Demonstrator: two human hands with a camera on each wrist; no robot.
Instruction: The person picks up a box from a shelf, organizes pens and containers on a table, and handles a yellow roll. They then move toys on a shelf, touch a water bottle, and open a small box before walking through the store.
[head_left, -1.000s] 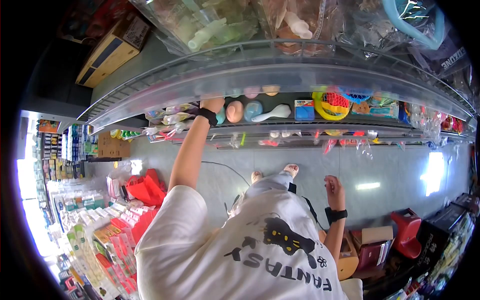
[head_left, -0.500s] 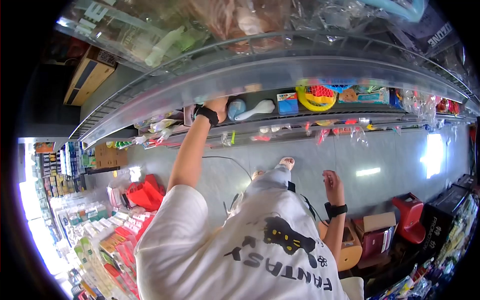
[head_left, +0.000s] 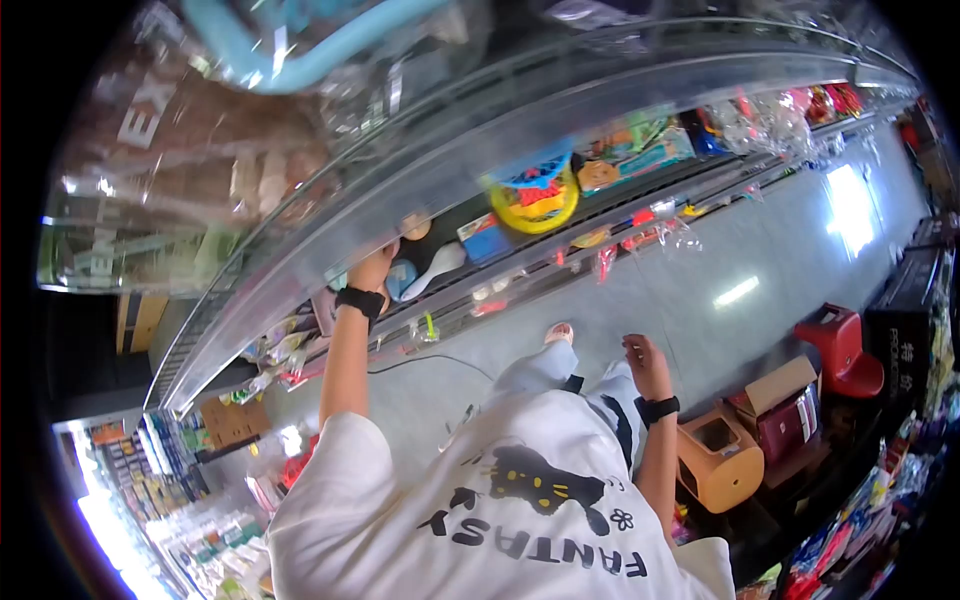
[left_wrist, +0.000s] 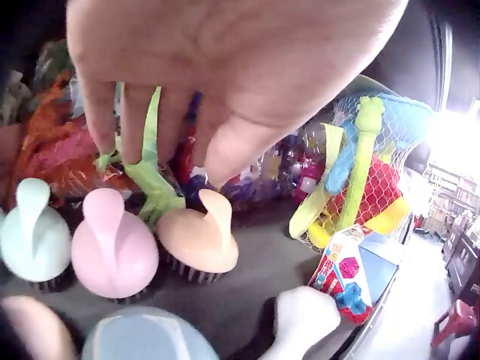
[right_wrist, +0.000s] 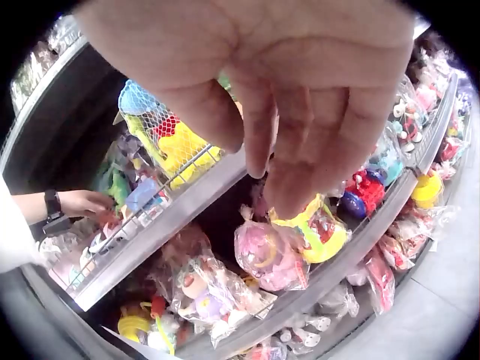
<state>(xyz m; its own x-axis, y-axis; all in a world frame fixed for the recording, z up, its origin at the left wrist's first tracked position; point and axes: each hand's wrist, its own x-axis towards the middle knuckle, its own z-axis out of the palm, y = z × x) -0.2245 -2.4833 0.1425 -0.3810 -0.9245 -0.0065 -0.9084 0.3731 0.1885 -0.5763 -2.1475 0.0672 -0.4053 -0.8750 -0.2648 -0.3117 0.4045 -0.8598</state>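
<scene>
Inside a shelf, my left hand (head_left: pixel 372 272) reaches in beside a light-blue rounded brush (head_left: pixel 401 278) and a white-handled item (head_left: pixel 436 270). From the left wrist view, the same hand (left_wrist: pixel 225 82) hangs palm-out, fingers pointing down, with its thumb tip just above the looped handle of a peach brush (left_wrist: pixel 202 241); whether they touch cannot be told. Pink (left_wrist: pixel 114 255) and mint (left_wrist: pixel 35 241) brushes stand to the left. My right hand (head_left: pixel 650 368) hangs away from the shelf, fingers loosely bent and holding nothing; in the right wrist view the hand (right_wrist: pixel 277 97) is also empty.
A netted toy set (left_wrist: pixel 367 165) and a small blue box (head_left: pixel 484 239) lie farther right on the shelf. A clear shelf edge (head_left: pixel 420 150) crosses above the left hand. Behind on the right are a red stool (head_left: pixel 842 350) and an orange stool (head_left: pixel 722 465).
The head view has tilted and swung toward the shelf's right side. My left hand has moved along the shelf from the bagged items to the brushes. My right hand still hangs idle.
</scene>
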